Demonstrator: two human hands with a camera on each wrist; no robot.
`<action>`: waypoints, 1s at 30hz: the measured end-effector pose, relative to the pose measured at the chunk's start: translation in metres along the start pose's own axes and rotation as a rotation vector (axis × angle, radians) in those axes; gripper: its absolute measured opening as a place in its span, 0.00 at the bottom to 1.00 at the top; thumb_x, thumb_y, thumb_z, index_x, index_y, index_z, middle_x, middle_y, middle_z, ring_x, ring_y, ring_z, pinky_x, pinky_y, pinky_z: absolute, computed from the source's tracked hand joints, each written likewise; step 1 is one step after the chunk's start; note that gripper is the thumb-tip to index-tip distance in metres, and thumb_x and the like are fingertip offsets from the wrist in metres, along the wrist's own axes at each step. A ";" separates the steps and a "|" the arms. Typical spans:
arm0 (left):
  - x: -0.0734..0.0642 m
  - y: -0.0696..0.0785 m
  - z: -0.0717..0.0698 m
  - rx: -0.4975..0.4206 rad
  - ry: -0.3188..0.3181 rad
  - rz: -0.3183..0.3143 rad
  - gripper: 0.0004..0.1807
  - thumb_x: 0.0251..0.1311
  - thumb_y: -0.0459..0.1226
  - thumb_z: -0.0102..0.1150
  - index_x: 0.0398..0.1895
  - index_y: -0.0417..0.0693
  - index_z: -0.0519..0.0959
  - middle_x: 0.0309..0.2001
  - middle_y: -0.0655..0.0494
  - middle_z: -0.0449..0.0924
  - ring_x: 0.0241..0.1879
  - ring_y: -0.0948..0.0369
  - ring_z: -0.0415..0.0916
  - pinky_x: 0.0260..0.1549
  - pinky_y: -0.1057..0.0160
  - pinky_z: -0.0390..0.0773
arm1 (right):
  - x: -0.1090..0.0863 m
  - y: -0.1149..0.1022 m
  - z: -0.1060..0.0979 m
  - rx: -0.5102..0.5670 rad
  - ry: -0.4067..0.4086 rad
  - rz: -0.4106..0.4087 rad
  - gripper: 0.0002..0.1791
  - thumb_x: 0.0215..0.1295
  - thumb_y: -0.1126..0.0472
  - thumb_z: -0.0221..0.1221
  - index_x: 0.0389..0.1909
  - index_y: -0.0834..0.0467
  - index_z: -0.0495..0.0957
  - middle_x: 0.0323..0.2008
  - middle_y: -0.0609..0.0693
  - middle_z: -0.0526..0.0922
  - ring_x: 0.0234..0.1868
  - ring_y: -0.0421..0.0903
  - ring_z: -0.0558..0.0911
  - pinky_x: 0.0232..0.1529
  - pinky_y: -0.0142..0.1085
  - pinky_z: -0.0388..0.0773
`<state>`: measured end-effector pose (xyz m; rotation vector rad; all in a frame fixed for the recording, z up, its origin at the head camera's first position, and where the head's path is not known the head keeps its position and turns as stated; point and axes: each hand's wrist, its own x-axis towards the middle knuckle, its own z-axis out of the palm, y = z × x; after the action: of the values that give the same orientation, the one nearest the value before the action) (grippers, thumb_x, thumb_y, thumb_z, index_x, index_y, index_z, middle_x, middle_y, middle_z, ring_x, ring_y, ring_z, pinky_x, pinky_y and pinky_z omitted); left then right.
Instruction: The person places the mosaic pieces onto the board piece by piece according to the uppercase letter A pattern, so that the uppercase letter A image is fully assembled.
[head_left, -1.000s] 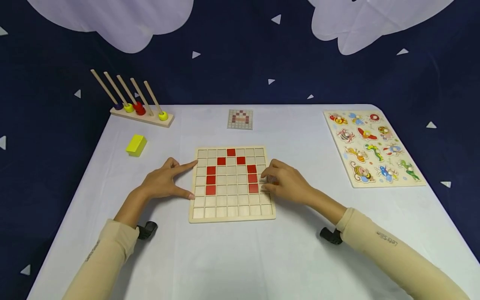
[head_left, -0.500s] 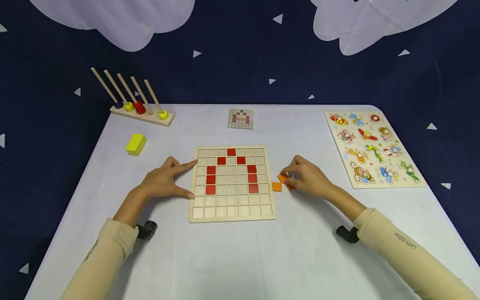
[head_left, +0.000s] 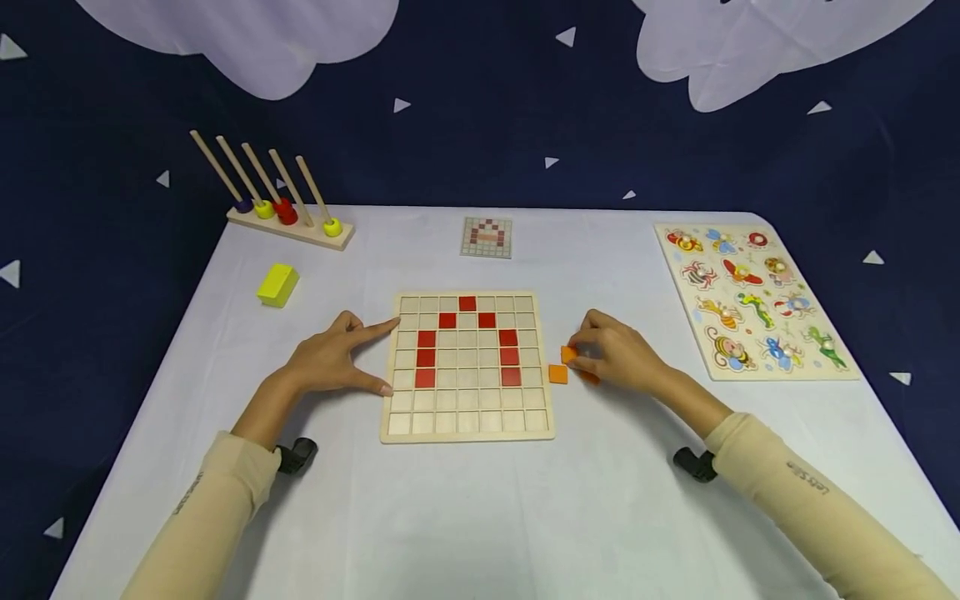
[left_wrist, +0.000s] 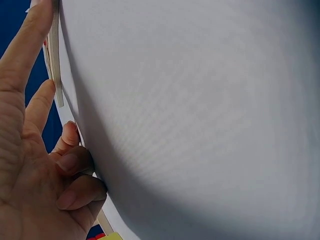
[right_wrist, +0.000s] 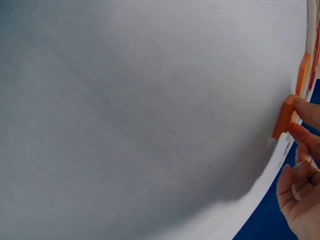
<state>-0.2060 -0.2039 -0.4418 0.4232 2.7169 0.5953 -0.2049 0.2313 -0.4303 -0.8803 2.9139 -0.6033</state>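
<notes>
A wooden grid board [head_left: 467,437] lies flat in the head view, with several red square tiles [head_left: 426,358] set in an arch in its cells. My left hand [head_left: 330,358] touches the board's left edge with thumb and index finger spread straight; the left wrist view shows its other fingers bent. Just right of the board, my right hand [head_left: 618,354] pinches at an orange tile [head_left: 569,354] between thumb and index finger. Another orange tile [head_left: 558,374] lies beside the board's edge, and a further orange tile [head_left: 590,377] is partly hidden under the fingers.
Behind the board lies a small pattern card [head_left: 487,238] with a printed grid. An insect peg puzzle [head_left: 701,329] is at the right. A stacking rack [head_left: 292,230] with upright rods stands at the back left, near a yellow block [head_left: 278,286].
My right hand has drawn back rightward from the board's edge, uncovering the orange tiles; one tile has turned slightly under its fingers. My left hand keeps its place on the board.
</notes>
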 end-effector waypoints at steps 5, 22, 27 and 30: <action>0.001 0.000 0.000 0.001 0.000 -0.002 0.61 0.32 0.67 0.76 0.76 0.66 0.61 0.44 0.51 0.60 0.35 0.56 0.64 0.29 0.62 0.63 | 0.000 0.000 0.003 -0.013 0.034 0.007 0.14 0.53 0.58 0.74 0.37 0.62 0.87 0.35 0.49 0.74 0.34 0.44 0.72 0.36 0.40 0.72; 0.002 0.001 -0.001 0.005 -0.002 -0.005 0.61 0.32 0.68 0.75 0.76 0.67 0.60 0.45 0.51 0.60 0.36 0.56 0.65 0.30 0.62 0.64 | 0.034 -0.046 0.005 0.077 0.016 -0.026 0.14 0.54 0.55 0.73 0.37 0.60 0.87 0.36 0.49 0.74 0.35 0.46 0.73 0.37 0.39 0.72; 0.001 0.001 -0.001 0.004 -0.009 -0.016 0.61 0.32 0.67 0.76 0.76 0.67 0.61 0.45 0.50 0.60 0.37 0.55 0.65 0.30 0.62 0.64 | 0.049 -0.068 0.018 0.094 0.002 -0.072 0.14 0.56 0.56 0.71 0.38 0.61 0.87 0.35 0.48 0.74 0.34 0.43 0.72 0.35 0.36 0.72; 0.001 0.001 0.000 0.005 -0.012 -0.020 0.61 0.32 0.67 0.76 0.76 0.67 0.61 0.45 0.50 0.61 0.38 0.55 0.65 0.30 0.62 0.64 | 0.057 -0.080 0.025 0.097 -0.010 -0.099 0.13 0.57 0.56 0.71 0.37 0.60 0.87 0.34 0.48 0.73 0.33 0.42 0.71 0.34 0.35 0.71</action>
<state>-0.2066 -0.2025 -0.4410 0.3991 2.7088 0.5788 -0.2074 0.1306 -0.4195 -1.0166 2.8185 -0.7382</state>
